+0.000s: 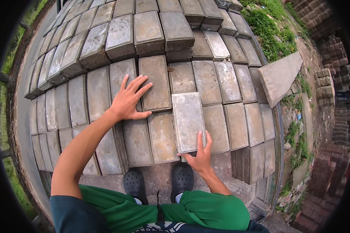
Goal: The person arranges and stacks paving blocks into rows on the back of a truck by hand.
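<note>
Rows of grey, rectangular concrete paving blocks fill the space before me, stacked in steps that rise away. My left hand (131, 98) lies with spread fingers on the blocks, its fingertips over the left edge of a brownish raised paving block (158, 79). To the right, a lighter grey paving block (188, 118) rests on top of the nearer row. My right hand (200, 155) grips that light block by its near right corner, thumb at the near edge and fingers along the right side. The block's underside is hidden.
My feet in dark clogs (182, 178) stand on a metal floor close to the lowest row. A flat, angular concrete slab (280, 77) leans at the right edge of the stack. Beyond it are weeds (270, 33), rubble and more stacked blocks (324, 87).
</note>
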Available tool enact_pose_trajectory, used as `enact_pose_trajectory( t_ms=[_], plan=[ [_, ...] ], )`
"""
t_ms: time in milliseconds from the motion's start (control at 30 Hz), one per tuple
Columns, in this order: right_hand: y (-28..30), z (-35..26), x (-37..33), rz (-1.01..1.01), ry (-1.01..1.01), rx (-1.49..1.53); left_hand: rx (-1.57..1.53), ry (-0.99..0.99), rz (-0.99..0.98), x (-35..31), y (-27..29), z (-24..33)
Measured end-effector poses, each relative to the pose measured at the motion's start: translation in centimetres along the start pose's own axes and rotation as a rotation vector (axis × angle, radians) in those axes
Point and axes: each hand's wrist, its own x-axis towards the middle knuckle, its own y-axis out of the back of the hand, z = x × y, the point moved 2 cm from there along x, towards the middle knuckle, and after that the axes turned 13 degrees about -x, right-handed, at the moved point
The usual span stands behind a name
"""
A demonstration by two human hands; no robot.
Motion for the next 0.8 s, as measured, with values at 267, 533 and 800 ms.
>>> enact_pose_trajectory(
  t_ms=[267,533,800],
  plan=[
    [1.0,-0.5,0.6,-0.018,-0.064,0.069,0.009,-0.033,0.014,0.0,0.7,0.4],
    [2.6,-3.9,2.3,-0.069,-0.093,-0.273,-0.113,0.041,-0.001,10.6,-3.6,9.2],
    [0.2,-3.0,1.4,0.123,-0.166,-0.099,-0.048,0.505,-0.110,13.9,-6.9,14.7]
  ],
)
